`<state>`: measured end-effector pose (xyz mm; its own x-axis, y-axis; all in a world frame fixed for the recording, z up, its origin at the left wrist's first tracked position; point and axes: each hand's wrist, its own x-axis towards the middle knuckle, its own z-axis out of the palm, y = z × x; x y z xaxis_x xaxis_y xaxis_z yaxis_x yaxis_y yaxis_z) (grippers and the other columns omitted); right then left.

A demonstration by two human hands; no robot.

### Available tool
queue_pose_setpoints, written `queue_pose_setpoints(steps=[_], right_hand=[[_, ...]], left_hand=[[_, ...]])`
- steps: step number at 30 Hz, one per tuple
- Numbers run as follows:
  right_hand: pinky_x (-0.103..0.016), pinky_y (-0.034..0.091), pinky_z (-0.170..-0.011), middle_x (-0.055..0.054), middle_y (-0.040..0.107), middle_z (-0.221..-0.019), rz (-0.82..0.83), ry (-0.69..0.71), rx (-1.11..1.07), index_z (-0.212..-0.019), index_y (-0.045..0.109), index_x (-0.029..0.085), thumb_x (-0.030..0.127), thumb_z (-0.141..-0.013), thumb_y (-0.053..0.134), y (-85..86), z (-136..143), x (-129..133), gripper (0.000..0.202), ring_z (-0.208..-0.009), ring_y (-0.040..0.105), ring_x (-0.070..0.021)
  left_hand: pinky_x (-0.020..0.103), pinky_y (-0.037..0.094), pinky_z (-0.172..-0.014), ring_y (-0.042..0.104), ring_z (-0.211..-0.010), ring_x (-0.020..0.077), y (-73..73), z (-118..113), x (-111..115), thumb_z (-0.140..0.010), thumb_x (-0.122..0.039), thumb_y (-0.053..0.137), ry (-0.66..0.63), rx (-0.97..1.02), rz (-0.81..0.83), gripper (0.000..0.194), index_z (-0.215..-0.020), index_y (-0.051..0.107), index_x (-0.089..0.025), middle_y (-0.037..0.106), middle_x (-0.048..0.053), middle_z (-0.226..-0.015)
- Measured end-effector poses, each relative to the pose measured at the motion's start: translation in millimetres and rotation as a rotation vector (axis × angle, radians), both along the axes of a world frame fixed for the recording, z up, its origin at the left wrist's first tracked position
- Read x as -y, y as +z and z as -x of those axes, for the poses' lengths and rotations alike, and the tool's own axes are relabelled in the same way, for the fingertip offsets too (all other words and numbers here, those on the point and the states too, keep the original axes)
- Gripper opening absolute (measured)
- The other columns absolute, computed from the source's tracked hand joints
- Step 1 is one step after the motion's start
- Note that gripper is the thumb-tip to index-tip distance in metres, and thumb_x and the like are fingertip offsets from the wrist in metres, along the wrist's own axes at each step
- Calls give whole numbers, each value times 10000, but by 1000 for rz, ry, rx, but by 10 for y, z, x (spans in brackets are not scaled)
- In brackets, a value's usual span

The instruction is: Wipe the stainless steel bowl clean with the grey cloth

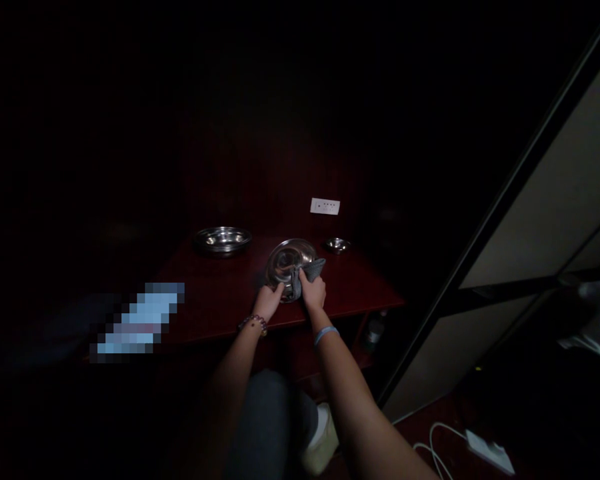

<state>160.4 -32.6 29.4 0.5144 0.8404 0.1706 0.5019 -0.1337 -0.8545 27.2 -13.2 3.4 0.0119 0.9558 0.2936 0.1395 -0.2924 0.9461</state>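
A shiny metal bowl (286,259) is tilted up over the dark red table (200,293), its round side facing me. My left hand (270,300) grips the bowl's near left rim, thumb on top. On the right, my right hand (313,291) is closed on a grey cloth (316,268) and presses it against the bowl's near right side. Part of the cloth hangs down between my hands. The fingers beneath the rim are hidden.
Stacked metal bowls (223,241) stand at the table's back left, and a small metal bowl (337,246) at the back right below a wall socket (325,206). A bottle (375,331) stands under the table. A power strip (489,451) with cable lies on the floor.
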Motion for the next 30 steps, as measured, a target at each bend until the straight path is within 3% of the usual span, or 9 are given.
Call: queue_pose_setpoints(steps=[18,30], right_hand=[[-304,513,-841,-190,725,-1020,-36,11,-90,-1005,728,130,668,-838,480,-68,-47,-62,616,-996,689,-266],[-309,503,-870,-195,722,-1030,-18,22,-69,-1038,720,116,638,-863,470,-29,-42,-17,605,-1024,680,-270]], left_hand=[[277,562,-641,707,-681,196,19,-2,45,-802,-289,572,-37,81,48,279,-943,710,-92,759,105,-845],[321,556,-810,708,-926,242,55,0,77,-803,-277,572,-30,90,81,308,-1003,699,-80,740,141,-1020]])
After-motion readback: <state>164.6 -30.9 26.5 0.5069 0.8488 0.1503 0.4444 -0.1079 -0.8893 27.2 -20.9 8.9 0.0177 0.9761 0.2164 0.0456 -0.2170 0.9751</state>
